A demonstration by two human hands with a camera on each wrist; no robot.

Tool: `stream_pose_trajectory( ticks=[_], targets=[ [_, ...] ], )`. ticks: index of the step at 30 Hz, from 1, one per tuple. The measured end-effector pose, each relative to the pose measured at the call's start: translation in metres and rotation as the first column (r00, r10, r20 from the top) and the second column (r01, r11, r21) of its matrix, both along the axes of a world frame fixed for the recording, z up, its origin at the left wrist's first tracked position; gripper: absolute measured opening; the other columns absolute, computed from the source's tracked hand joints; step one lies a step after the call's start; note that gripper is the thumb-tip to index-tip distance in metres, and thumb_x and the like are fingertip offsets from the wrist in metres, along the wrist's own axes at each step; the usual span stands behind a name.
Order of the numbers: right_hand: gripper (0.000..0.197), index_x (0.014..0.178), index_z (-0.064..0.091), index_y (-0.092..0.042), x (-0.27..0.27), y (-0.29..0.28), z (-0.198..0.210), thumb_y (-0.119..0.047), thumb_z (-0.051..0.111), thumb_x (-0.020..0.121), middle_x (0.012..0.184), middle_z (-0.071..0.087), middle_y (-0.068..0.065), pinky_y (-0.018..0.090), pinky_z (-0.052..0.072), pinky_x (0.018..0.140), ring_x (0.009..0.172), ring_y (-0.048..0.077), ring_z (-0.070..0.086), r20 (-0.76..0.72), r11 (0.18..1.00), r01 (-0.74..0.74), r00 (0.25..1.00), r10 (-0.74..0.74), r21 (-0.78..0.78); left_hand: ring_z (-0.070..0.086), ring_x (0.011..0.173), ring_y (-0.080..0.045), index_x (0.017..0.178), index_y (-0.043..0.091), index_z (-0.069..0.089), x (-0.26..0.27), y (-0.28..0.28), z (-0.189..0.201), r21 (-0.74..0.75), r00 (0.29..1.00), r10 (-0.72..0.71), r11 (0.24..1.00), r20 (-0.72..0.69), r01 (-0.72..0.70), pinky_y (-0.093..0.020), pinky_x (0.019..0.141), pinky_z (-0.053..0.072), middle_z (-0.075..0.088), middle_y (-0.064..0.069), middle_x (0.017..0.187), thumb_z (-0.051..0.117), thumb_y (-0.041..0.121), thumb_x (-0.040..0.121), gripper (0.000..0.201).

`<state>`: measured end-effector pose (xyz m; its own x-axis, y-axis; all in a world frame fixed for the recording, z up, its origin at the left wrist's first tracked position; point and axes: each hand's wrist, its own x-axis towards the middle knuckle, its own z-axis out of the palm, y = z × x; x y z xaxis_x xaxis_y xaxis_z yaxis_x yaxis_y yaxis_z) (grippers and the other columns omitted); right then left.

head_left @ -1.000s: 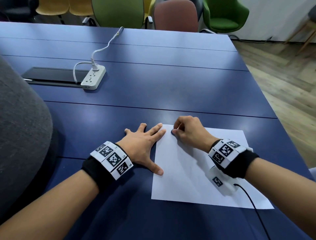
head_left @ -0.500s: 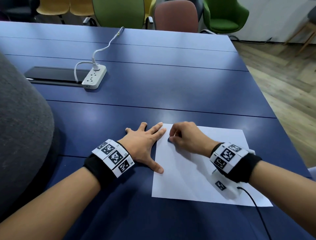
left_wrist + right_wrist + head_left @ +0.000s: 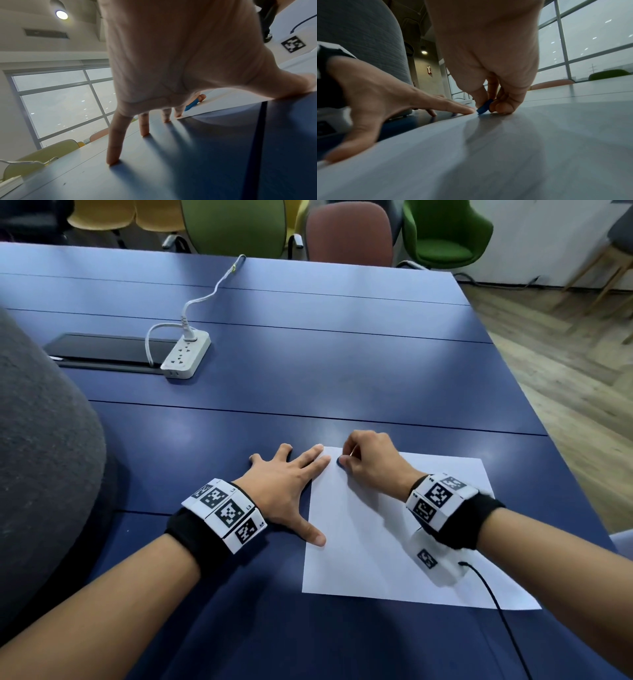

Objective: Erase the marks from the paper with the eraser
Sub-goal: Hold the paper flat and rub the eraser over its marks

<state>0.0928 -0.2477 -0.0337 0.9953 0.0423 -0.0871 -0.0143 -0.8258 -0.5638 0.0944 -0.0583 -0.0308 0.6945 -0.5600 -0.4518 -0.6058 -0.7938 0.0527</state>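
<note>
Paper thin and prone to creep, eraser small and firm

Paper (image 3: 394, 529) is what we must mind most: a single white sheet lying flat on the blue bench (image 3: 308, 364), near the bench's near right corner. We judge it light, limp and easy to crease or tear, and likely to slide on the smooth bench top if rubbed without an anchor. Our left hand (image 3: 291, 484) lies flat with fingers spread and straight, gripping nothing; its index fingertip and thumb press on the sheet's left margin while the other fingertips rest on the bench beside it. That is a fair place to pin it, close to the rubbing.

Our right hand (image 3: 368, 463) is curled and pinches the blue eraser (image 3: 483, 106) between thumb and fingertips, its lower end touching the sheet at the far left corner, just beside the left index finger. The eraser looks small, firm and grippy; we would hold it low on its sides so it does not roll out of the pinch.

We cannot make out any marks on the sheet in these views. Short strokes directed away from the pinning fingers should keep the corner from buckling.
</note>
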Motion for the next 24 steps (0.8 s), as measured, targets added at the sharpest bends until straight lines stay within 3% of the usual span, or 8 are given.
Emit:
stream_pose_trajectory(
  ticks=[4,9,14,18,20,22,24],
  targets=[
    [0.010,0.085,0.064,-0.009,-0.020,0.014,-0.001,-0.018,0.067,0.083,0.075,0.062,0.001,0.024,0.041,0.065,0.069,0.017,0.055,-0.045,0.986,-0.162,0.986,0.163,0.029,0.006,0.142,-0.030,0.151,0.038,-0.012,0.000,0.000,0.000,-0.001,1.000,-0.002,1.000,-0.007,0.002,-0.064,0.097,0.029,-0.015,0.021,0.159,0.061,0.090,0.049,0.136],
    [0.012,0.090,0.064,-0.008,0.001,-0.006,0.000,-0.019,0.066,0.085,0.085,0.065,0.006,0.023,0.039,0.067,0.077,0.018,0.054,0.005,1.000,0.015,1.000,-0.016,0.009,0.005,0.143,-0.029,0.152,0.036,-0.011,0.000,0.000,0.001,0.014,1.000,0.001,1.000,-0.010,-0.001,-0.063,0.097,0.029,-0.016,0.021,0.158,0.061,0.090,0.050,0.136],
    [0.007,0.083,0.063,-0.012,-0.031,0.009,-0.003,-0.018,0.068,0.083,0.066,0.057,-0.008,0.019,0.037,0.058,0.061,0.010,0.051,-0.022,0.980,-0.193,0.981,0.194,0.054,0.003,0.144,-0.031,0.151,0.037,-0.011,0.000,0.000,0.000,0.006,1.000,0.001,1.000,-0.019,-0.001,-0.065,0.098,0.028,-0.016,0.022,0.158,0.061,0.090,0.049,0.136],
    [0.010,0.085,0.064,-0.010,-0.008,-0.014,0.002,-0.019,0.067,0.085,0.077,0.064,0.002,0.023,0.040,0.063,0.070,0.017,0.056,-0.012,0.999,-0.040,0.999,0.040,0.009,0.003,0.144,-0.030,0.152,0.035,-0.010,-0.001,-0.001,0.003,0.027,1.000,0.004,1.000,-0.020,-0.003,-0.064,0.098,0.029,-0.018,0.021,0.158,0.061,0.089,0.051,0.135],
    [0.009,0.084,0.063,-0.011,-0.010,-0.016,0.000,-0.019,0.067,0.085,0.074,0.064,0.001,0.023,0.040,0.062,0.065,0.014,0.056,-0.022,0.999,-0.022,0.999,0.023,0.034,0.003,0.143,-0.030,0.152,0.035,-0.010,-0.001,-0.002,0.003,0.030,1.000,0.001,1.000,-0.019,0.000,-0.064,0.098,0.030,-0.017,0.020,0.158,0.062,0.089,0.051,0.134],
    [0.008,0.083,0.063,-0.013,-0.026,-0.007,-0.001,-0.019,0.067,0.084,0.064,0.058,-0.008,0.018,0.037,0.058,0.057,0.003,0.051,-0.034,0.991,-0.128,0.991,0.130,0.040,0.005,0.143,-0.031,0.151,0.038,-0.010,-0.001,-0.002,0.002,0.032,1.000,-0.006,0.999,-0.019,0.007,-0.066,0.097,0.031,-0.017,0.020,0.158,0.061,0.089,0.051,0.133],
    [0.008,0.084,0.065,-0.012,-0.037,0.000,0.001,-0.020,0.068,0.083,0.061,0.054,-0.013,0.010,0.034,0.053,0.055,0.002,0.049,-0.066,0.972,-0.231,0.970,0.233,0.036,0.006,0.142,-0.032,0.150,0.041,-0.009,-0.001,-0.003,0.001,0.036,1.000,-0.014,0.999,-0.020,0.015,-0.066,0.095,0.033,-0.016,0.020,0.159,0.061,0.089,0.051,0.131]
  ],
)
